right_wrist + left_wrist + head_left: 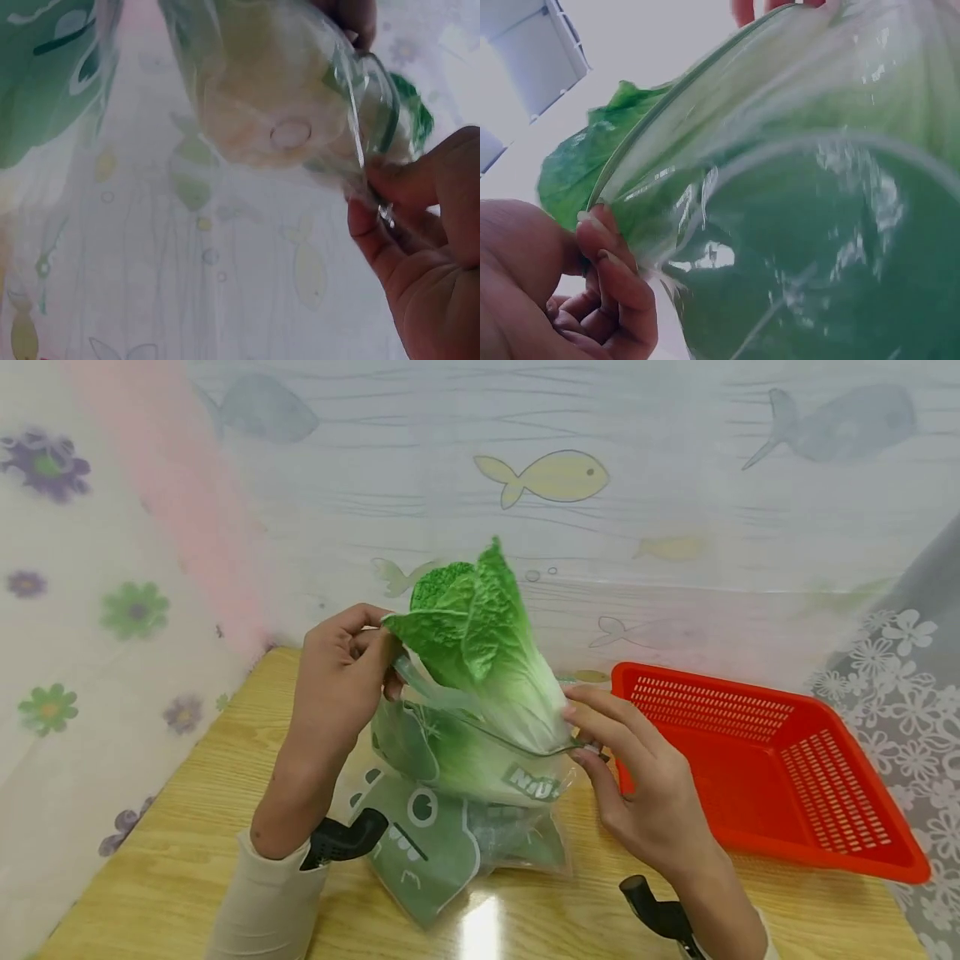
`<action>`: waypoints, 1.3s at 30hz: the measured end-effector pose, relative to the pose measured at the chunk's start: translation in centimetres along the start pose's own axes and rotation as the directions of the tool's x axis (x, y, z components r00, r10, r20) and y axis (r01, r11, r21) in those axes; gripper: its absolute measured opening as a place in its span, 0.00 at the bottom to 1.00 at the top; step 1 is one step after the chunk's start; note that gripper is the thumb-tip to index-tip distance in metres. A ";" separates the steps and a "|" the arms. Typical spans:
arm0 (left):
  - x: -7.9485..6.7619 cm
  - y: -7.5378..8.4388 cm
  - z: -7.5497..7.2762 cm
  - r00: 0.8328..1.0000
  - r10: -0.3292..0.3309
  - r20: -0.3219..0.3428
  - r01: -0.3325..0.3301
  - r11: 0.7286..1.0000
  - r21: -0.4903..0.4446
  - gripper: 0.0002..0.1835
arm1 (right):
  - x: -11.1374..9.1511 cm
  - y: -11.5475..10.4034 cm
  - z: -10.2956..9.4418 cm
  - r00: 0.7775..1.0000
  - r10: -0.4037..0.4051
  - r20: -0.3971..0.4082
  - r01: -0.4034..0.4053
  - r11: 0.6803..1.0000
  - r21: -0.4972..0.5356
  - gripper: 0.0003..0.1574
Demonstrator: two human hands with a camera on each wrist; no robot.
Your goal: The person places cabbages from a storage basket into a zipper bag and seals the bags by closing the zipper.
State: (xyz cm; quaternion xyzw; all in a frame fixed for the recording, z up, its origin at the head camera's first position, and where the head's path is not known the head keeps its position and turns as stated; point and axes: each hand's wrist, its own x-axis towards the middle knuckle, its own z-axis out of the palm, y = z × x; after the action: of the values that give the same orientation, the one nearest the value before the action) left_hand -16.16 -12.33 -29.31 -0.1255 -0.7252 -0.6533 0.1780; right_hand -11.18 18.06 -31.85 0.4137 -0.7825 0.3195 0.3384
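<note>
A napa cabbage (487, 635), green-leaved with a pale base, stands tilted, its lower part inside a clear zip bag (517, 835) printed with a green cartoon face. The leafy top sticks out of the bag's mouth. My left hand (337, 672) pinches the left side of the bag's rim, close by a leaf tip. On the opposite side, my right hand (637, 768) pinches the rim at the zip's end, its upper fingers against the cabbage's pale part. In the right wrist view the cabbage's round base (277, 112) shows through the plastic.
A red plastic basket (742, 852) with slotted walls stands on the right of the wood-grain table (172, 852). Behind the table hangs a pale curtain (675, 427) with fish prints. A flowered cloth (97, 610) covers the left side, and lace (922, 693) hangs at the right.
</note>
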 end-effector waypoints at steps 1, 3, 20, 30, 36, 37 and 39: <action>0.0 -0.1 -0.1 1.000 -0.005 -0.003 0.005 1.000 -0.005 0.10 | 0.0 0.1 0.2 1.000 -0.027 -0.002 0.027 1.000 -0.004 0.20; 0.1 -0.3 -0.2 1.000 0.003 -0.007 -0.003 1.000 -0.015 0.10 | 0.1 0.2 0.5 0.997 -0.079 -0.004 0.079 0.997 -0.011 0.20; 0.2 -0.6 0.2 1.000 -0.004 -0.016 0.003 0.998 -0.067 0.06 | 0.4 0.3 1.0 0.979 -0.196 -0.055 0.185 0.968 -0.168 0.18; 0.0 -0.5 0.3 1.000 0.024 -0.020 -0.024 1.000 0.019 0.12 | 0.0 0.4 1.1 0.988 -0.149 0.036 0.152 0.983 -0.105 0.20; 0.3 -0.9 0.3 0.999 0.031 -0.012 -0.031 0.998 0.060 0.13 | -0.3 0.5 1.0 0.983 -0.158 0.095 0.168 0.981 -0.099 0.20; 0.4 -1.0 0.3 0.999 0.034 -0.012 -0.033 0.997 0.065 0.13 | -0.2 0.4 1.0 0.981 -0.170 0.091 0.179 0.978 -0.110 0.20; 0.6 -1.2 0.2 0.999 0.030 -0.011 -0.030 0.997 0.068 0.15 | 0.0 0.2 0.8 0.977 -0.199 0.073 0.208 0.968 -0.140 0.20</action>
State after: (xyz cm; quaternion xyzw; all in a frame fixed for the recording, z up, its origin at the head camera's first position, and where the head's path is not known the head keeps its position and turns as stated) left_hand -17.25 -12.26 -30.15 -0.1263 -0.7437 -0.6264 0.1964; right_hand -11.58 17.54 -32.33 0.4748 -0.7668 0.2126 0.3760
